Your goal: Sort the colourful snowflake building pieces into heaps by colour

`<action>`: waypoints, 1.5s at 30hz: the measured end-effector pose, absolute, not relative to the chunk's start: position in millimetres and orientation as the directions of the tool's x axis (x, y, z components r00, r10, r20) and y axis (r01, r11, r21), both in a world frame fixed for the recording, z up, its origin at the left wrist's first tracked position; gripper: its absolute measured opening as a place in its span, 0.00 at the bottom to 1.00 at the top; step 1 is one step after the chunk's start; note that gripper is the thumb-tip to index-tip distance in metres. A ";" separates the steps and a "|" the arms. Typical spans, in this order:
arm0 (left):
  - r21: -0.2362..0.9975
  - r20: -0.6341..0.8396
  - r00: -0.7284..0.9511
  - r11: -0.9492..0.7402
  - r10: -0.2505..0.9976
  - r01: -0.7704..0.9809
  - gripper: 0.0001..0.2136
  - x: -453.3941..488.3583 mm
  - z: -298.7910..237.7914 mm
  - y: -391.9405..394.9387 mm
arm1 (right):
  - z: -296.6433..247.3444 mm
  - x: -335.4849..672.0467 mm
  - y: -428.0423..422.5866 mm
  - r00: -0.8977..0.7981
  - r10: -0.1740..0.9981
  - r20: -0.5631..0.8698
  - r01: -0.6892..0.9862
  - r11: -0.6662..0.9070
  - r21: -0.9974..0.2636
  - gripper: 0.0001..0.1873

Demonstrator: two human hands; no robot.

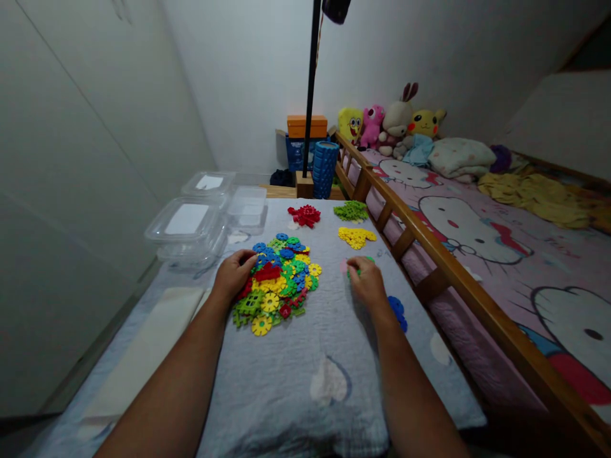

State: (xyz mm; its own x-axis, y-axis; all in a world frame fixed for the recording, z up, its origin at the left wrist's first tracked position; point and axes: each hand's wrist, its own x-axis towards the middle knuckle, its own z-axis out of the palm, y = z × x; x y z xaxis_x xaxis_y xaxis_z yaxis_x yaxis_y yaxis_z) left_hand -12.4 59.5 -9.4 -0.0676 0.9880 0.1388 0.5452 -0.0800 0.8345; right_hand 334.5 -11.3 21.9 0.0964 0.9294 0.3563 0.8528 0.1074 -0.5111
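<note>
A mixed pile of plastic interlocking discs and pieces (281,280) in blue, green, yellow and red lies mid-table. My left hand (235,273) rests against the pile's left side, fingers curled in near blue discs; whatever they grip is hidden. Over on the right, my right hand (366,281) has its fingers pinched together, with green discs (370,259) showing at the fingertips and behind the hand. Single-colour groups lie around it: blue discs (397,313) partly behind the right forearm, yellow discs (356,237), light green square pieces (351,210) and red pieces (305,215).
Clear lidded plastic boxes (186,222) stand at the back left, with a folded cream cloth (147,343) in front. A wooden bed rail (420,251) borders the right side. Behind the table rise a black lamp pole (310,89) and a blue foam roller (325,170).
</note>
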 end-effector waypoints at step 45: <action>0.823 0.129 -0.045 -0.081 0.991 0.562 0.21 -13.4 -8.9 59.8 | 49.1 422.0 94.6 0.366 0.918 0.151 0.810 -0.234 -0.538 0.12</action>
State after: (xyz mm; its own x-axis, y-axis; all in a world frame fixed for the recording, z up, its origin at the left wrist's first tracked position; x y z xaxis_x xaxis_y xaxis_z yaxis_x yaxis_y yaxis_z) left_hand -13.4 59.8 -8.9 -0.0454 0.9906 0.1288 0.5617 -0.0813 0.8233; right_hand 422.0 94.6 49.1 0.3659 0.9184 0.1506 0.8096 -0.2342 -0.5382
